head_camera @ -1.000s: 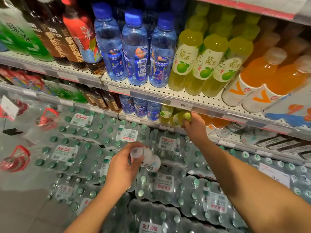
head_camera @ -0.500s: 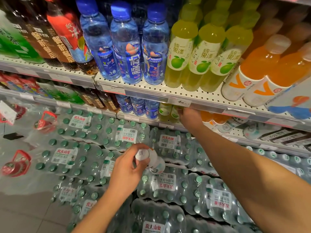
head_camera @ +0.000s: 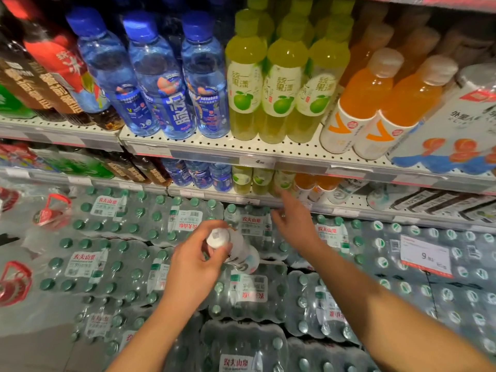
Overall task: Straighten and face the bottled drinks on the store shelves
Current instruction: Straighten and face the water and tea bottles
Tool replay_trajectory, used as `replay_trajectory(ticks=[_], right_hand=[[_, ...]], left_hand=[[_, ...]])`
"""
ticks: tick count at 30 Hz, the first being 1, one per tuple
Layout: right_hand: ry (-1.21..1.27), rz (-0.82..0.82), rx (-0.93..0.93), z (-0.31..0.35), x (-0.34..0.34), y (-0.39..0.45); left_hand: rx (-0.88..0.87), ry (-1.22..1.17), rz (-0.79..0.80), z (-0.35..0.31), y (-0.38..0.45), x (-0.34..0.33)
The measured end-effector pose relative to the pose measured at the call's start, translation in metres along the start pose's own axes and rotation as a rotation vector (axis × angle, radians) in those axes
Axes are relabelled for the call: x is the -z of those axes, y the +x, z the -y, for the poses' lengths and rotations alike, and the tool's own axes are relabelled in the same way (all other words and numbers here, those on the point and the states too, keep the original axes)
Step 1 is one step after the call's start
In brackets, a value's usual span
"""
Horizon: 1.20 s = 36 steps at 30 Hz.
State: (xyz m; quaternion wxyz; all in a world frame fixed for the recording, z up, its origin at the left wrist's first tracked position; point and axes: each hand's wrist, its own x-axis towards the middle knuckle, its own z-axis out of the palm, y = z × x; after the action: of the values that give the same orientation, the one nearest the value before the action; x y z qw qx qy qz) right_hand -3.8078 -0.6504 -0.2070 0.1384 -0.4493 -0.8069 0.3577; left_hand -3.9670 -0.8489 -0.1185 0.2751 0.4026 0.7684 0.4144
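Your left hand (head_camera: 192, 261) grips a small white-capped bottle (head_camera: 236, 249), fingers curled round its neck and upper body, cap toward you, bottle tilted with its base pointing away and right. You hold it in the air above the shrink-wrapped water packs (head_camera: 247, 294) stacked below the shelves, not on any shelf.

Your right hand (head_camera: 294, 224) reaches toward the lower shelf (head_camera: 349, 208), fingers extended and loose, holding nothing. The fingertips are at the shelf's front edge, just below a yellow-green apple drink bottle (head_camera: 283, 181); whether they touch it is unclear, motion blur there.

Lower shelf front row, left to right: dark tea bottles (head_camera: 150, 173), blue bottles (head_camera: 200, 174), yellow-green bottles, orange bottles (head_camera: 312, 186), then white-labelled ones lying further right, blurred.

Upper shelf (head_camera: 241, 149): three blue-capped water bottles (head_camera: 161, 76) upright, the middle label facing front, the outer two turned a bit. Beside them three green apple drinks (head_camera: 284, 76), labels forward, touching each other. Right of those, two orange bottles with white caps (head_camera: 375, 103), leaning in the wide-angle view. Far left, dark and red-labelled bottles (head_camera: 53, 71).

A price card reading 9 (head_camera: 425, 255) sits on the water packs at right.
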Motion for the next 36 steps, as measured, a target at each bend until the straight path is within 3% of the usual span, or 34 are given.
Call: replay_trajectory(ticks=[4, 8, 14, 21, 26, 31, 36], right_hand=[[0.201, 0.104, -0.054, -0.002, 0.013, -0.048], [0.370, 0.107, -0.067, 0.000, 0.037, -0.088], [0.298, 0.118, -0.041, -0.008, 0.070, -0.125], [0.267, -0.031, -0.140, -0.048, 0.092, -0.141], [0.232, -0.134, -0.230, -0.091, 0.103, -0.145], [0.276, -0.236, -0.387, -0.126, 0.116, -0.135], [0.329, -0.341, -0.450, -0.143, 0.135, -0.114]], left_hand=[[-0.033, 0.001, 0.017, -0.022, 0.006, -0.016], [-0.040, 0.000, 0.093, -0.042, 0.016, -0.045], [-0.065, -0.023, 0.142, -0.071, 0.020, -0.094], [-0.047, -0.048, 0.407, -0.108, 0.020, -0.139], [-0.279, 0.257, 0.417, -0.129, 0.038, -0.156], [-0.520, 0.618, 0.213, -0.128, 0.063, -0.166], [-0.446, 0.876, 0.181, -0.130, 0.073, -0.174]])
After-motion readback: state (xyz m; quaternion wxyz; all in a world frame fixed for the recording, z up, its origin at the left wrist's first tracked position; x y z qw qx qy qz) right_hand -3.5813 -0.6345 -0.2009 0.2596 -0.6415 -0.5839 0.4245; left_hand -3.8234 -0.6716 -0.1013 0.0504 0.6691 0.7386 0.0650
